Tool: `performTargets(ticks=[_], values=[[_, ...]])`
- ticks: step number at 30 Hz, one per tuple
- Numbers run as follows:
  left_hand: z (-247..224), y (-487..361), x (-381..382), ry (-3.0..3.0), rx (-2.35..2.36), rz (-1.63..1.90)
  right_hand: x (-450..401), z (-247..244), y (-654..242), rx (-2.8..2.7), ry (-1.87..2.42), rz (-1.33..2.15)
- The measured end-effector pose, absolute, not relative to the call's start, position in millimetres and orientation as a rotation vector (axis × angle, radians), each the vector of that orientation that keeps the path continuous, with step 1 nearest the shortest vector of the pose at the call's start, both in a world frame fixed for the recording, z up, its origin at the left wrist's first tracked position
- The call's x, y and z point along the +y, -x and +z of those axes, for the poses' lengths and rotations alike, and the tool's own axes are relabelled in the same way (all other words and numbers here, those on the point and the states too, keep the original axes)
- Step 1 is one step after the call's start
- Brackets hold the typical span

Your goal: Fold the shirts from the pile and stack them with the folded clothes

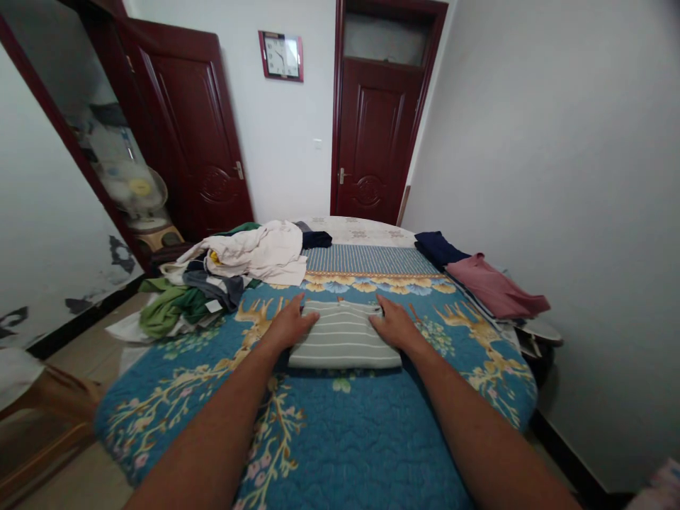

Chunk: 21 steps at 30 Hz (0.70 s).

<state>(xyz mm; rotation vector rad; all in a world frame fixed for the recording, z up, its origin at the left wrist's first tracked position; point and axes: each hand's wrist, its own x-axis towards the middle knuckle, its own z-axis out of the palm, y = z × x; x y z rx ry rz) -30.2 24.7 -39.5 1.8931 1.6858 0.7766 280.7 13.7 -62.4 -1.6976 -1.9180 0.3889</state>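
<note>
A grey-green shirt with white stripes point(344, 336), folded into a flat rectangle, lies on the blue patterned cover in front of me. A small orange tag shows at its far edge. My left hand point(291, 324) grips the left side, its thumb over the cloth and the other fingers along the edge, partly hidden. At the opposite side my right hand point(396, 326) holds the shirt in the same way, thumb on top. Both forearms reach in from the bottom of the view.
A loose heap of clothes point(255, 255) lies at the table's far left. Folded clothes, with a pink garment point(494, 287) and a navy one point(438, 246), rest at the right edge. A wooden chair point(47, 404) stands at left, and a fan point(135, 190) is beyond the doorway.
</note>
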Motion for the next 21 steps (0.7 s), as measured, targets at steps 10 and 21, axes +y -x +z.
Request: performTargets(ticks=[10, 21], values=[[-10.7, 39.0, 14.1, -1.447, 1.184, 0.809, 34.4, -33.1, -302.7, -1.864, 1.474, 1.146], [3.5, 43.6, -1.0, -2.325, 1.403, 1.154, -2.4, -13.2, -281.6, -1.92, 1.212, 0.03]])
